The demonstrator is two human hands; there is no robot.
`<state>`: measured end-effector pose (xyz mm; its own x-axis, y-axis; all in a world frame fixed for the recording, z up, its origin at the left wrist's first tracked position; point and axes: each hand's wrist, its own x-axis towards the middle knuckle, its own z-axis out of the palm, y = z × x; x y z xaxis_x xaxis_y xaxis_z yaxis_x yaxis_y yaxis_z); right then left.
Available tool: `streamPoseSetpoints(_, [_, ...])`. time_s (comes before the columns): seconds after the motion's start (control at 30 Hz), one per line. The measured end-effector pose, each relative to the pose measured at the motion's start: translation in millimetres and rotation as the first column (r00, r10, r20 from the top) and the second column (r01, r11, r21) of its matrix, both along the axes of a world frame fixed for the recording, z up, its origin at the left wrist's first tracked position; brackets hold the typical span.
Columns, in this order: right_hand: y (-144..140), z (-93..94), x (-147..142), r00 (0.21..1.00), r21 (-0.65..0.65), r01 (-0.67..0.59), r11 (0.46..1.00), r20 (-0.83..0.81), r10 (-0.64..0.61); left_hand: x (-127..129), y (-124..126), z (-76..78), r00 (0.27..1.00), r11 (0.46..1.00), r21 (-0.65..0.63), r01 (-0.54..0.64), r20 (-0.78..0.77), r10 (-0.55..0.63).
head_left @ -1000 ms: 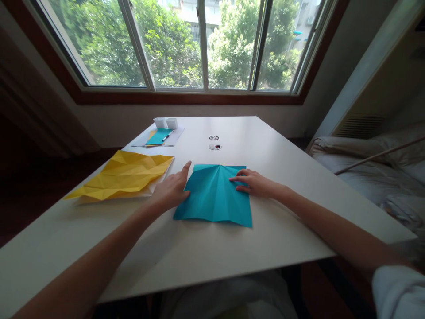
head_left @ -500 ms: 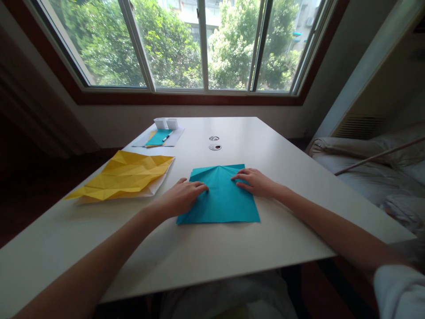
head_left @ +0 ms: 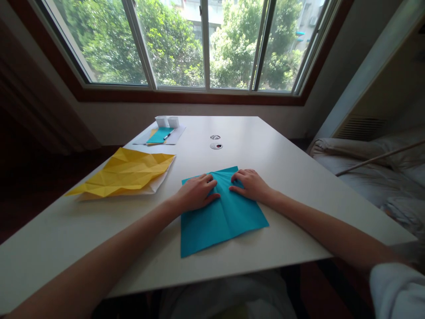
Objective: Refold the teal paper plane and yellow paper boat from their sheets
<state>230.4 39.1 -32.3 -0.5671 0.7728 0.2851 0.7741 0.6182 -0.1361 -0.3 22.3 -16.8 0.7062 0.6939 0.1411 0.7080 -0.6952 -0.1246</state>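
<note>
On the white table (head_left: pixel 265 146), near its front edge, lies a creased teal paper sheet (head_left: pixel 222 219), turned askew. Both the left hand (head_left: pixel 196 195) and right hand (head_left: pixel 250 184) press flat, fingers spread, on its far part. Crumpled yellow paper (head_left: pixel 124 173) lies well left.
</note>
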Motion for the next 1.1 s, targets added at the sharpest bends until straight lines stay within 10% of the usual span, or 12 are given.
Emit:
streamPoseSetpoints(0.5, [12,-5.5,13,0.969,-0.244,0.246,0.938,0.061,-0.238,-13,5,-11.1,0.991,0.957,-0.261,-0.125,0.022,0.135])
streamPoseSetpoints(1.1, [13,5.8,25,0.975,-0.467,-0.017,0.884,-0.204,-0.089,-21,9,-8.5,0.990,0.938,-0.325,-0.120,0.030,0.137])
